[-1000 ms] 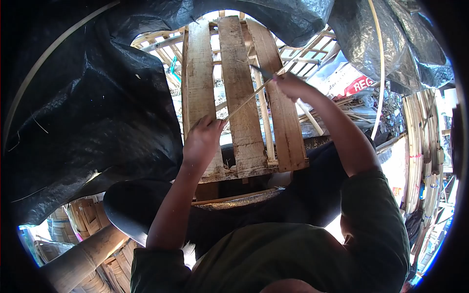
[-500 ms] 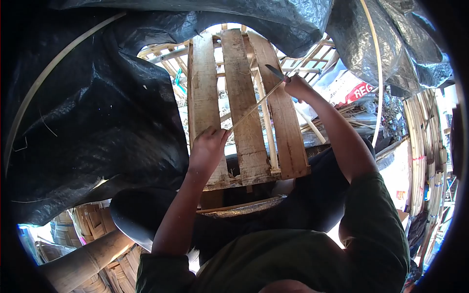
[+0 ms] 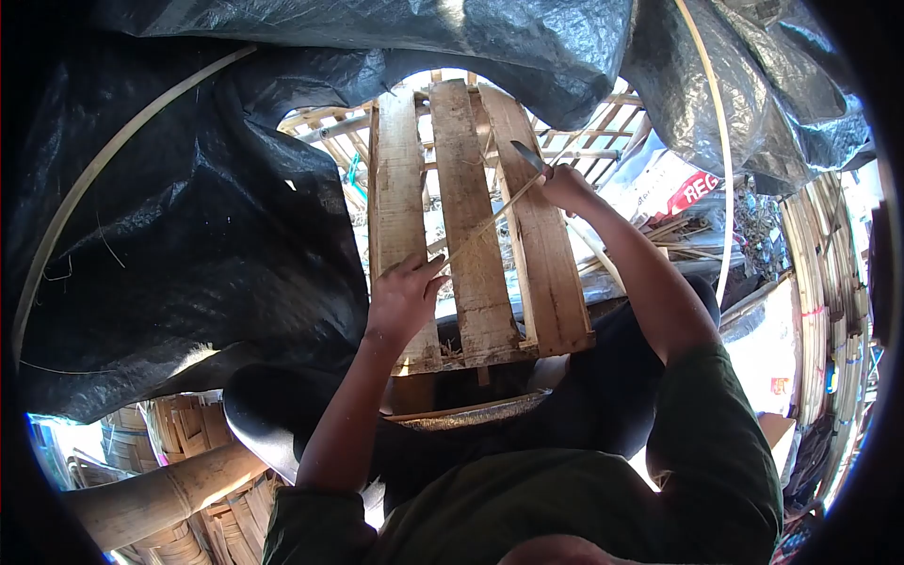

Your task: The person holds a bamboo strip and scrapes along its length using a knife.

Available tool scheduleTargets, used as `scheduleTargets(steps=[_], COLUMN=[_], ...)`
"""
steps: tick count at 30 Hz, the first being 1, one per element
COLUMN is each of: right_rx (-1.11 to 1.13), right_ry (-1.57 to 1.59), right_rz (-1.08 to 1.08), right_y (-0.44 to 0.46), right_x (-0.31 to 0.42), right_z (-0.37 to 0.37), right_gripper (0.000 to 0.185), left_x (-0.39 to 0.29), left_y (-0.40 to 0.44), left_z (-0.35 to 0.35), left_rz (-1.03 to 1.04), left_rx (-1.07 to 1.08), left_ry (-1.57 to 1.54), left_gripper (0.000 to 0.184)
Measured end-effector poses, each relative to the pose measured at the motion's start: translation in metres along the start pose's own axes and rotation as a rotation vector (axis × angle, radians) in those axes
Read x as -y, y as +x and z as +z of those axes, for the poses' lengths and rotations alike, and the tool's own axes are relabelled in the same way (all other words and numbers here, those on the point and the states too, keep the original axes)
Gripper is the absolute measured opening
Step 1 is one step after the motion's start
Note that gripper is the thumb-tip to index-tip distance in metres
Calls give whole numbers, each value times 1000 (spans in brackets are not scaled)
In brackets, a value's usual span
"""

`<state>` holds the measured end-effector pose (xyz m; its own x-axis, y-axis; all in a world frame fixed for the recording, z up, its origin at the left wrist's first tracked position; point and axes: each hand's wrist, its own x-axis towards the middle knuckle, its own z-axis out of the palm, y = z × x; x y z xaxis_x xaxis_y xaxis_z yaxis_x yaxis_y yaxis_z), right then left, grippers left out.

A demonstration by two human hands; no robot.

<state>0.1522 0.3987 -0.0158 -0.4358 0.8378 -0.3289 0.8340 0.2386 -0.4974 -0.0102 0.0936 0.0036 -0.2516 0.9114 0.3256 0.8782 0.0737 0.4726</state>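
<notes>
My right hand (image 3: 569, 190) is closed round a knife, its blade (image 3: 529, 156) pointing up and to the left. A thin bamboo strip (image 3: 496, 217) slants down from beside that fist, across the wooden slats, toward my left hand (image 3: 405, 294). The left thumb and forefinger are apart, with the forefinger close to the strip's lower end; whether it touches cannot be made out. Beneath both hands lies a slatted wooden bench (image 3: 468, 221) of three rough planks, between my knees.
Black plastic sheeting (image 3: 179, 235) hangs at the left and overhead. A bent bamboo hoop (image 3: 723, 141) comes down on the right. Bundled bamboo strips (image 3: 812, 292) stand at far right. A thick bamboo pole (image 3: 169, 494) and woven baskets (image 3: 188, 424) are at lower left.
My left thumb and forefinger have come apart from their pinch on the strip. The right hand with the knife has shifted slightly down and left relative to the bench.
</notes>
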Motion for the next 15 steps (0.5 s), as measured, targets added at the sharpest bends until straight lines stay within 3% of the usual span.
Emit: scheduleTargets(steps=[5,7,10,15], right_rx=[-28,-38,-151,-109], right_ry=[33,10,-75,-75], right_rz=[-7,6,-171,-140], right_y=[-1,3,17,17], right_x=[-2,-5,-21,-19], right_z=[2,5,18,9], right_gripper=[45,46,48,51], left_x=[0,-11,-24,-12], left_y=[0,-1,8,13], left_z=[9,8,8,24], left_rz=[-39,-146,-198,-72], left_rx=[-34,30,6,-80], left_ry=[156,273,299,192], left_gripper=[14,12,11,14])
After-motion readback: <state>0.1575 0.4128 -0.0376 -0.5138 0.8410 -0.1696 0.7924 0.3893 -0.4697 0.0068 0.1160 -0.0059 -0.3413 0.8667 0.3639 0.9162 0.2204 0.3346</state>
